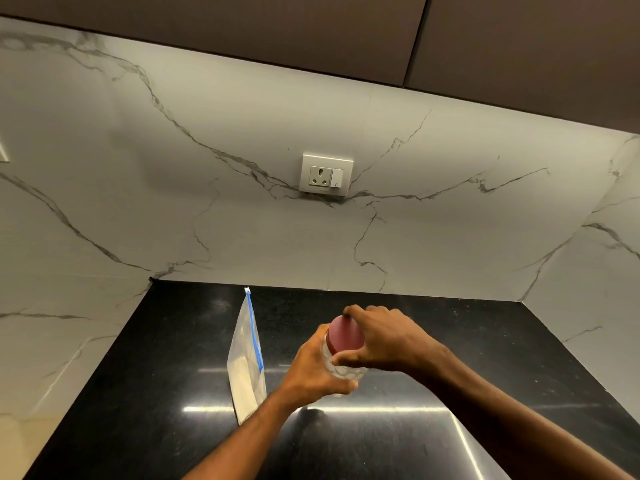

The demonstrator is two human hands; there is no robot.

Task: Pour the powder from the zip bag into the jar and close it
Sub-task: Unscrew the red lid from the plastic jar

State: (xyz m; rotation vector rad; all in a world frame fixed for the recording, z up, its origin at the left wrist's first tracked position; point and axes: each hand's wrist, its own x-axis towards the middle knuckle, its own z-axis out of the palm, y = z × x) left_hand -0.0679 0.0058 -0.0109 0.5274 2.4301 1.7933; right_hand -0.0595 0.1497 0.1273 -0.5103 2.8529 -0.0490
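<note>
A clear plastic jar (348,370) with a dark red lid (344,336) stands on the black counter. My left hand (317,370) grips the jar's body from the left. My right hand (381,336) is curled over the lid from the right, fingers and thumb around its rim. Left of the jar lies a clear zip bag (246,362) with a blue zip strip, pale powder gathered in its near end. The jar's contents are hidden by my hands.
The black polished counter (450,427) sits in a niche of white veined marble walls on the left, back and right. A white socket with a switch (326,174) is on the back wall. Dark cabinets (311,29) hang overhead.
</note>
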